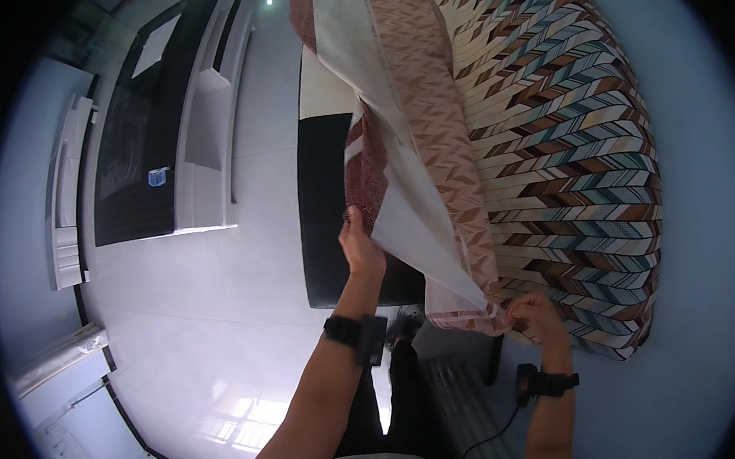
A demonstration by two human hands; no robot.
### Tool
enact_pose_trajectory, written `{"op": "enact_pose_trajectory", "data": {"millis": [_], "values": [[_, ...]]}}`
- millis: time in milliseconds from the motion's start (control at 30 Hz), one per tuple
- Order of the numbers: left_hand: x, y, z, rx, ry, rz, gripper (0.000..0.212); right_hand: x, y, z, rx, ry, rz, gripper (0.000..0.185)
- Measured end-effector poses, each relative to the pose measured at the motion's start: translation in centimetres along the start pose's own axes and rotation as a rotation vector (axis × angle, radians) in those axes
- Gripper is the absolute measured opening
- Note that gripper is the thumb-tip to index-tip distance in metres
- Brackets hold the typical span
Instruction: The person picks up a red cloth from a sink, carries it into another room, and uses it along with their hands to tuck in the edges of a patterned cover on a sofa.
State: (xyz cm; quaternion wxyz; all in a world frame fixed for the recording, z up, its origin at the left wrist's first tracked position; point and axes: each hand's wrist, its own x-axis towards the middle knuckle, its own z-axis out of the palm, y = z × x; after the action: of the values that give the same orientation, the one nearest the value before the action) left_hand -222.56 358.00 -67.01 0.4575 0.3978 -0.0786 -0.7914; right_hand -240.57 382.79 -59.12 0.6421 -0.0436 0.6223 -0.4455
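A long fabric cover (440, 152), pink-brown with a leaf-like pattern on one face and plain white on its turned-back side, stretches along the sofa seat. My left hand (363, 249) grips its maroon patterned edge (365, 173), thumb up. At the cover's near corner, my right hand (534, 314) pinches the pink cloth between thumb and fingers. Behind the cover, the sofa backrest (570, 171) wears a chevron-patterned cloth in cream, brown and teal. Beneath the lifted white side shows the black front (322, 208) of the sofa, with a cream section (325, 87) farther along.
Left of the sofa stands a low table (139, 118) with a black top and open white shelf. On it lie a white sheet (157, 47) and a small blue item (157, 177). Pale floor tiles (262, 224) lie between. Ribbed grey panels (470, 409) lean by my legs.
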Motion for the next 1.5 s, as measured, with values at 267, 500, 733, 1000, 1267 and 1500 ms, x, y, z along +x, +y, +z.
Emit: {"op": "enact_pose_trajectory", "data": {"millis": [267, 500, 733, 1000, 1267, 1500], "values": [[-5.6, 7.8, -4.0, -0.232, 0.060, 0.016, 0.031, 1.9, -2.1, 3.0, -0.368, 0.083, -0.042, 0.016], [-7.7, 11.2, -7.6, -0.254, 0.194, -0.016, 0.030, 1.4, -3.6, 6.4, -0.613, 0.026, 0.141, 0.014], [-9.1, 10.3, -17.7, 0.376, 0.620, 0.318, 0.019, 4.5, -0.7, 8.1, -1.098, -0.096, 0.293, 0.011], [-10.4, 9.2, -22.1, 0.648, 0.902, 0.266, 0.051, 9.7, 4.0, 5.1, -1.487, -0.075, -0.087, 0.015], [-8.4, 9.2, -23.5, 0.421, 0.682, -0.011, 0.050, 12.1, 5.6, 8.7, -1.438, -0.022, -0.228, 0.059], [-5.8, 7.7, -27.3, 0.268, 0.528, -0.308, 0.041, 16.1, 8.4, 12.4, -1.491, -0.030, -0.350, 0.060]]}}
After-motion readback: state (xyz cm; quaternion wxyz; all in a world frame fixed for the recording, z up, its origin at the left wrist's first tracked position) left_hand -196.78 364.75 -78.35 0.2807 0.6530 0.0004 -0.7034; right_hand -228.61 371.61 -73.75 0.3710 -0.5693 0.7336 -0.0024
